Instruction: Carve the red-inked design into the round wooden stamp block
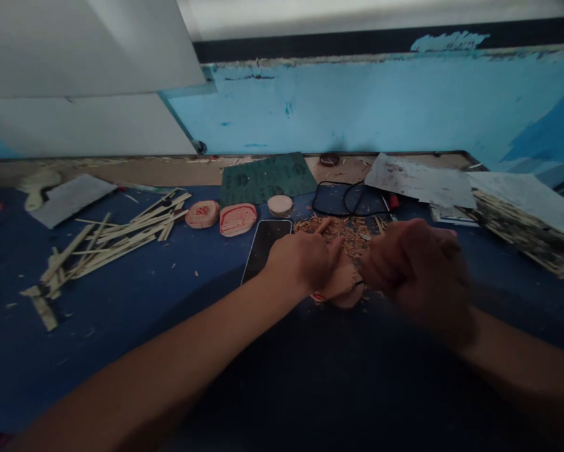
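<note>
A pale wooden piece (345,285) with red marking at its lower left edge lies on the dark blue work surface (206,351). My left hand (305,257) is closed at its left side and presses it down. My right hand (414,263) is in a fist just right of the piece, slightly blurred. A small dark tip (360,282) shows between this fist and the wood; what the fist grips is otherwise hidden. Brown wood shavings (352,237) are heaped behind both hands. Left of my left hand lies a phone (265,242), partly covered.
Wooden discs, one with a red outline (237,220), sit behind the phone. Thin wood strips (122,238) lie left. Green sandpaper (270,179), a black cord (343,201) and grey sheets (418,179) lie near the blue wall (357,100). A stick bundle (527,229) is at right.
</note>
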A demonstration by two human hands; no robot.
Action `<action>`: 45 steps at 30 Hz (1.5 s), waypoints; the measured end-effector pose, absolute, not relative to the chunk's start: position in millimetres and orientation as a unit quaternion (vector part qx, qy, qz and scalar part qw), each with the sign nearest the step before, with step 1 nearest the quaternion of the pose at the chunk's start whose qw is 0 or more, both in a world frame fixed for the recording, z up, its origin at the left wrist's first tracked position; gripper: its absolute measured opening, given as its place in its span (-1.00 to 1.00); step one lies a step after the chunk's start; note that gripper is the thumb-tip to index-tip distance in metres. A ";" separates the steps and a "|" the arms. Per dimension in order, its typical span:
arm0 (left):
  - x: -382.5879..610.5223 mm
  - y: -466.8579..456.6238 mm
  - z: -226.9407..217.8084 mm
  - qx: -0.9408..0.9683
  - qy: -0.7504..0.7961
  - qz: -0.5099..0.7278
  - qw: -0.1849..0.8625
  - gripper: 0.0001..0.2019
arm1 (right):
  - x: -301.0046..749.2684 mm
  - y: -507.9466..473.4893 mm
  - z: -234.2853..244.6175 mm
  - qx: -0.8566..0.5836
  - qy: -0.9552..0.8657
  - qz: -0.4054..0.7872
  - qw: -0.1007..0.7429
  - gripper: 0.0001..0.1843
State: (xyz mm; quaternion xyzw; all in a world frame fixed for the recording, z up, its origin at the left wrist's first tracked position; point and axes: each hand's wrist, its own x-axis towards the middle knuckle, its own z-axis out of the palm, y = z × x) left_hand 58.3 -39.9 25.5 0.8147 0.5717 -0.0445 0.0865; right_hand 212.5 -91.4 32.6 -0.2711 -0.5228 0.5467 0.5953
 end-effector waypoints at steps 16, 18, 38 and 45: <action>57.8 -43.0 27.3 0.823 0.557 -0.047 0.099 -0.34 | 216.4 -83.6 21.5 -0.297 -0.513 0.570 0.569 -0.28; 55.3 -42.7 26.9 0.814 0.569 -0.040 0.107 -0.29 | 219.4 -81.8 28.7 -0.284 -0.498 0.584 0.575 -0.26; -4.7 -32.7 43.3 0.839 0.395 0.115 0.357 -0.25 | 261.1 -65.3 34.3 -0.301 -0.915 0.201 0.180 -0.86; -2.5 -20.7 40.6 0.761 0.446 0.216 0.419 -0.37 | 261.1 -63.8 37.9 -0.369 -0.877 0.185 0.245 -0.50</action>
